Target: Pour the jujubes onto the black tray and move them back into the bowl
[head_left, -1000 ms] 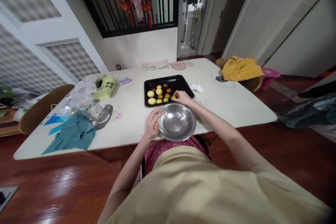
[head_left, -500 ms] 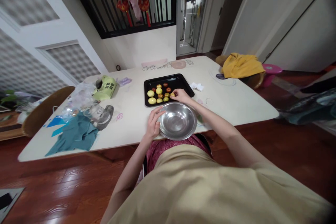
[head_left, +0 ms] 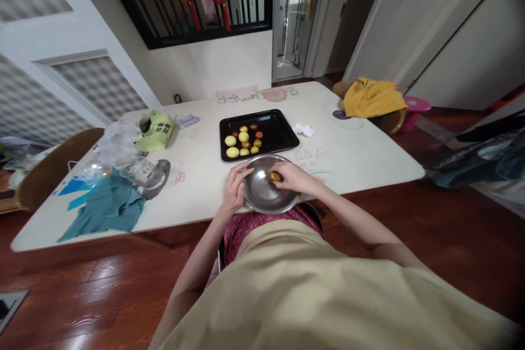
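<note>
A shiny metal bowl (head_left: pixel 266 200) rests at the table's near edge, in front of my body. My left hand (head_left: pixel 235 186) grips its left rim, with fingers lying over the edge. Inside the bowl, low over its bottom, my right hand (head_left: pixel 290 177) pinches a small brownish-green fruit (head_left: pixel 274 176) that looks like a jujube. Just beyond the bowl lies a black baking tray (head_left: pixel 279 130). Several small red-brown and greenish jujubes (head_left: pixel 257 143) sit in its left half, along with larger pale-yellow round fruits (head_left: pixel 232 152).
On the left of the white table (head_left: pixel 197 175) are a teal cloth (head_left: pixel 109 202), clear plastic packaging (head_left: pixel 118 142) and a green bag (head_left: pixel 158 128). A crumpled white tissue (head_left: pixel 303 130) lies right of the tray. A yellow cloth (head_left: pixel 371 98) hangs over a chair at the right.
My right hand has come back from the tray into the bowl, carrying a jujube picked from the tray's near side. My left hand stays at the bowl's rim. The view has shifted slightly.
</note>
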`<action>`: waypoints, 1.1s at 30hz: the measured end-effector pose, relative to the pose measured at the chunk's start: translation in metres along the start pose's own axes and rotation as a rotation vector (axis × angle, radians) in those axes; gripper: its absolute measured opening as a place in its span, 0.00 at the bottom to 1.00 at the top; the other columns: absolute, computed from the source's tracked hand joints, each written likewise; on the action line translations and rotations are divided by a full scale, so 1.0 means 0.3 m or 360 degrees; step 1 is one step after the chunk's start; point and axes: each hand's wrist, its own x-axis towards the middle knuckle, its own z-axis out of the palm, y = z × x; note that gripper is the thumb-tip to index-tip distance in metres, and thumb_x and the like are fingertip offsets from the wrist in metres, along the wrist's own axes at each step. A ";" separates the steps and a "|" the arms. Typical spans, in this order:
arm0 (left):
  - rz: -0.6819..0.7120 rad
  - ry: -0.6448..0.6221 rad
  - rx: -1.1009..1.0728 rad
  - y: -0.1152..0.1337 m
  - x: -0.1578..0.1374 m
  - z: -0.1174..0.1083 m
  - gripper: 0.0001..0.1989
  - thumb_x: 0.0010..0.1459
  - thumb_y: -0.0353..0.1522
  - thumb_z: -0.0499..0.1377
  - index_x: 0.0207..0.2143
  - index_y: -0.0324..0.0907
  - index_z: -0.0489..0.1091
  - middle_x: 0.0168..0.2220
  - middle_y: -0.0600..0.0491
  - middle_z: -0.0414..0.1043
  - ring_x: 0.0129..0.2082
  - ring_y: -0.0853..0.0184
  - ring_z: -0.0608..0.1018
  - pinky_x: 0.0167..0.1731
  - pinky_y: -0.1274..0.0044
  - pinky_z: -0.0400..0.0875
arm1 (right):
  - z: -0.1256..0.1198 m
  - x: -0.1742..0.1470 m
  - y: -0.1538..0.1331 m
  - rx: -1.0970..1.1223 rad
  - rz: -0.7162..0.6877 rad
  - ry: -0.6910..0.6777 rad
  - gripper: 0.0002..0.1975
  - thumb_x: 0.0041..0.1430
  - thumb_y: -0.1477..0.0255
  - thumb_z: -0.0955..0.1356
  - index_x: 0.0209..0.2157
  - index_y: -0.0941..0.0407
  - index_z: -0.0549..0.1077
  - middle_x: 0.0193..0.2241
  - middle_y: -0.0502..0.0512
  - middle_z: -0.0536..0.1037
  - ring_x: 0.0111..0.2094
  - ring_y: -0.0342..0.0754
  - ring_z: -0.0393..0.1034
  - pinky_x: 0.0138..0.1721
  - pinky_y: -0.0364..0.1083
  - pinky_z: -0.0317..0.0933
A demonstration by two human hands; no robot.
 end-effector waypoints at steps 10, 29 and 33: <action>0.0024 0.0025 0.0077 -0.001 0.002 -0.005 0.29 0.79 0.46 0.40 0.61 0.43 0.75 0.61 0.40 0.74 0.61 0.54 0.77 0.59 0.58 0.75 | 0.012 -0.008 -0.024 -0.0164 0.0012 -0.0003 0.16 0.61 0.77 0.75 0.51 0.58 0.82 0.51 0.65 0.82 0.53 0.61 0.78 0.55 0.54 0.71; -0.0272 0.0152 0.0021 -0.068 0.084 -0.068 0.19 0.78 0.42 0.50 0.58 0.44 0.74 0.56 0.42 0.77 0.57 0.57 0.79 0.54 0.64 0.79 | 0.073 -0.159 0.112 0.0403 -0.0296 0.1053 0.13 0.76 0.64 0.65 0.47 0.51 0.82 0.47 0.60 0.84 0.51 0.57 0.78 0.55 0.59 0.73; -0.0292 -0.0011 0.0195 -0.188 0.220 -0.128 0.14 0.76 0.36 0.53 0.56 0.44 0.74 0.54 0.43 0.76 0.57 0.57 0.78 0.56 0.64 0.78 | 0.116 -0.174 0.153 0.0423 -0.0251 0.1200 0.19 0.79 0.62 0.61 0.48 0.51 0.82 0.50 0.61 0.83 0.52 0.57 0.78 0.54 0.60 0.74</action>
